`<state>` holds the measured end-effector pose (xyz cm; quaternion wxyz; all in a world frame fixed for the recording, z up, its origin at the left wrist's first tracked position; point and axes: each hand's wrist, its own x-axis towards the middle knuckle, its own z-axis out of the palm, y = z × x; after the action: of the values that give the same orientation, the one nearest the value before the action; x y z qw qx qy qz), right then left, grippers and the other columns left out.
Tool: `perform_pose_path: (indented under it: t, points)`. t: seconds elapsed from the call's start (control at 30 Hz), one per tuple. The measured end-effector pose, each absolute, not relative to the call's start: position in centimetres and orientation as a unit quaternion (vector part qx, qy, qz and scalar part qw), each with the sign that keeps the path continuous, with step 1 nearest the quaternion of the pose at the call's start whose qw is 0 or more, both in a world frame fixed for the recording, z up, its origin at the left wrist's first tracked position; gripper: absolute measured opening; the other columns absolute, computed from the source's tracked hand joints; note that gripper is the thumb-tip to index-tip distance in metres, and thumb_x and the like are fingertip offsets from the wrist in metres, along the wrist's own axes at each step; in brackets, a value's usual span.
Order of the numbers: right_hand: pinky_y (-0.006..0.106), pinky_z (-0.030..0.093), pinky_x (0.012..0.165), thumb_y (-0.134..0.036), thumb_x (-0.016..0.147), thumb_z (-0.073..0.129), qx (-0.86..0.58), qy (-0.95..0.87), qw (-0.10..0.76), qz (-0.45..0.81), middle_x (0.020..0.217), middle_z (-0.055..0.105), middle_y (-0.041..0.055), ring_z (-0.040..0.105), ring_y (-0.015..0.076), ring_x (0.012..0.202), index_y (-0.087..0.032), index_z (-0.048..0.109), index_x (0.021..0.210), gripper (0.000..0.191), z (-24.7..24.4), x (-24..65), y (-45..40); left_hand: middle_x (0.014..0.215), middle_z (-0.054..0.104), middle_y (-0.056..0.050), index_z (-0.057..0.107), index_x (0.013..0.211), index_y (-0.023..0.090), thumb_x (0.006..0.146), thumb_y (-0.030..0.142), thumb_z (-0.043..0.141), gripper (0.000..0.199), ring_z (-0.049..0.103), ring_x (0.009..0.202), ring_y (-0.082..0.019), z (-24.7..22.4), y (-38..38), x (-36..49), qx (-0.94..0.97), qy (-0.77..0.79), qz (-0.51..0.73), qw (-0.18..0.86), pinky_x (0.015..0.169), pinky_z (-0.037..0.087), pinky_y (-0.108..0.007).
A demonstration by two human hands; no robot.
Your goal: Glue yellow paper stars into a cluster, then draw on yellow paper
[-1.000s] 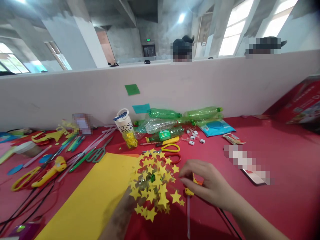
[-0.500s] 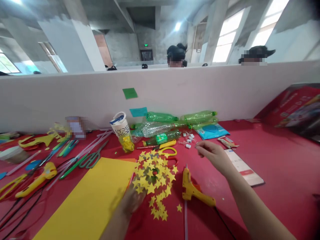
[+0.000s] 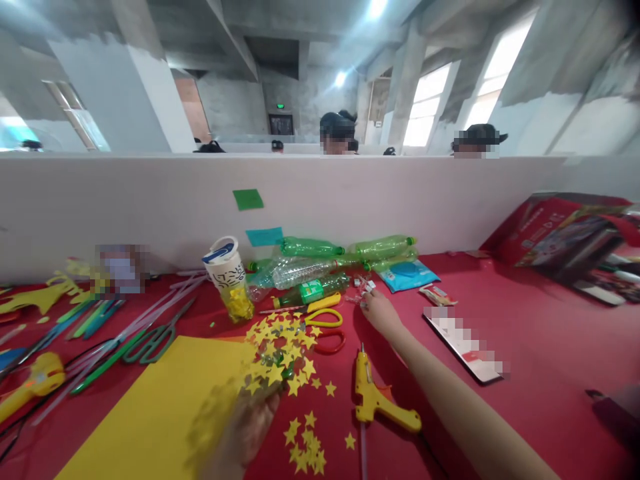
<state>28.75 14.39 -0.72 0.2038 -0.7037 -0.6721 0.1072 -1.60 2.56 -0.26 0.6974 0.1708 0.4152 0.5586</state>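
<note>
My left hand [image 3: 255, 417] is closed around a green plastic piece [image 3: 286, 365] at the lower middle. Yellow paper stars [image 3: 274, 375] cover its top, and the part inside my hand is hidden. Among several small white pieces with thin clear strands [image 3: 361, 288] are the fingertips of my right hand [image 3: 377, 310], bent together; what they pinch is too small to make out. Loose yellow stars [image 3: 309, 453] lie on the red table below the piece. Between my forearms rests a yellow glue gun [image 3: 369, 393] with a clear glue stick in it.
Green and clear plastic bottles [image 3: 313, 290] lie along the white partition [image 3: 165, 213]. A white cup [image 3: 227, 277] stands left of them. Yellow sheet [image 3: 155, 407], grey-green scissors [image 3: 153, 340] and a second glue gun [image 3: 40, 377] are left; a blue packet [image 3: 407, 275] and phone [image 3: 463, 347], right.
My right hand has moved forward and down from above the table to the small white pieces. My left hand still holds the star-covered piece, now shifted left, away from the loose stars.
</note>
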Motion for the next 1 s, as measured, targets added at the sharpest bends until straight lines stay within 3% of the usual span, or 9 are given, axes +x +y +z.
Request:
perform_pose_path:
  t: [0.17, 0.27, 0.37, 0.47, 0.57, 0.83, 1.0]
  points:
    - [0.038, 0.050, 0.078, -0.028, 0.089, 0.052, -0.707, -0.654, 0.237, 0.126, 0.108, 0.058, 0.0075, 0.059, 0.0186, 0.091, -0.014, 0.056, 0.108, 0.024, 0.2, 29.0, 13.0, 0.083, 0.072, -0.003, 0.070, 0.071, 0.018, 0.060, 0.010, 0.075, 0.014, 0.065, 0.083, -0.019, 0.3, 2.5, -1.2, 0.205, 0.335, 0.578, 0.716, 0.076, 0.052, -0.028]
    - [0.030, 0.049, 0.070, -0.028, 0.087, 0.052, -0.688, -0.651, 0.274, 0.170, 0.082, 0.063, 0.0053, 0.060, 0.0168, 0.076, -0.011, 0.058, 0.092, 0.019, 2.2, 28.7, 10.6, 0.095, 0.071, -0.005, 0.070, 0.089, 0.018, 0.071, 0.009, 0.067, 0.020, 0.065, 0.082, -0.016, 1.6, 2.6, -0.8, 0.198, 0.309, 0.576, 0.730, 0.076, 0.052, -0.025]
    - [0.022, 0.048, 0.065, -0.035, 0.088, 0.048, -0.633, -0.672, 0.311, 0.226, 0.080, 0.062, 0.0011, 0.060, 0.0141, 0.074, -0.016, 0.056, 0.091, 0.021, 4.8, 26.6, 7.0, 0.104, 0.068, -0.007, 0.067, 0.102, 0.019, 0.080, 0.006, 0.056, 0.028, 0.065, 0.086, -0.014, 3.3, 2.7, -0.2, 0.161, 0.266, 0.577, 0.755, 0.078, 0.051, -0.025]
    - [0.020, 0.044, 0.061, -0.034, 0.084, 0.052, -0.533, -0.675, 0.375, 0.346, 0.076, 0.060, -0.0008, 0.057, 0.0126, 0.069, -0.018, 0.056, 0.086, 0.017, 7.1, 23.2, 3.4, 0.109, 0.066, -0.010, 0.065, 0.106, 0.016, 0.088, 0.009, 0.044, 0.028, 0.059, 0.105, -0.019, 4.9, 2.8, 0.4, 0.088, 0.219, 0.571, 0.786, 0.092, 0.046, -0.032]
    - [0.020, 0.041, 0.057, -0.025, 0.078, 0.057, -0.486, -0.681, 0.379, 0.395, 0.069, 0.059, -0.0019, 0.052, 0.0112, 0.062, -0.018, 0.058, 0.078, 0.008, 8.2, 20.2, 1.0, 0.112, 0.065, -0.012, 0.065, 0.106, 0.012, 0.092, 0.012, 0.037, 0.032, 0.054, 0.114, -0.021, 5.9, 2.8, 1.0, 0.052, 0.194, 0.577, 0.792, 0.096, 0.044, -0.032]
    - [0.020, 0.037, 0.051, -0.022, 0.075, 0.056, -0.508, -0.682, 0.376, 0.368, 0.063, 0.057, -0.0017, 0.048, 0.0113, 0.056, -0.017, 0.058, 0.071, 0.007, 8.2, 18.3, 1.0, 0.120, 0.061, -0.009, 0.059, 0.116, 0.016, 0.094, 0.016, 0.032, 0.035, 0.046, 0.122, -0.019, 6.9, 1.9, 2.0, 0.048, 0.155, 0.594, 0.788, 0.101, 0.039, -0.033]
    - [0.022, 0.038, 0.053, -0.019, 0.075, 0.056, -0.499, -0.705, 0.378, 0.334, 0.065, 0.058, -0.0010, 0.049, 0.0122, 0.057, -0.018, 0.058, 0.072, 0.003, 8.5, 18.0, 1.0, 0.121, 0.061, -0.009, 0.055, 0.122, 0.018, 0.094, 0.019, 0.034, 0.035, 0.050, 0.118, -0.017, 7.1, 1.6, 2.8, 0.078, 0.172, 0.568, 0.801, 0.100, 0.040, -0.031]
